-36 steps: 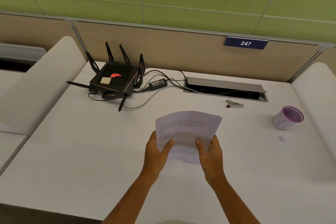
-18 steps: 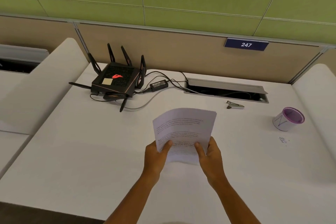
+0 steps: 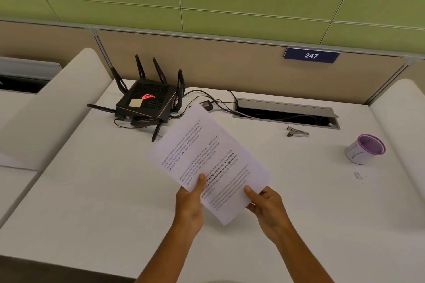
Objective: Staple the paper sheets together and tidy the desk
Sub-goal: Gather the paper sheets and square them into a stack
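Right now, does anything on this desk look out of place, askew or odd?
Mostly minor things. The purple-rimmed cup lies tipped on its side at the right, with small scraps on the desk near it. The stapler sits unused by the cable hatch. Both hands hold the paper sheets rotated diagonally.

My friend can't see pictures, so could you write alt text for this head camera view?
Two bare hands, left and right, hold printed paper sheets tilted above a white desk. A stapler lies beyond them to the right, near a purple-rimmed cup. A black router sits at the back left.
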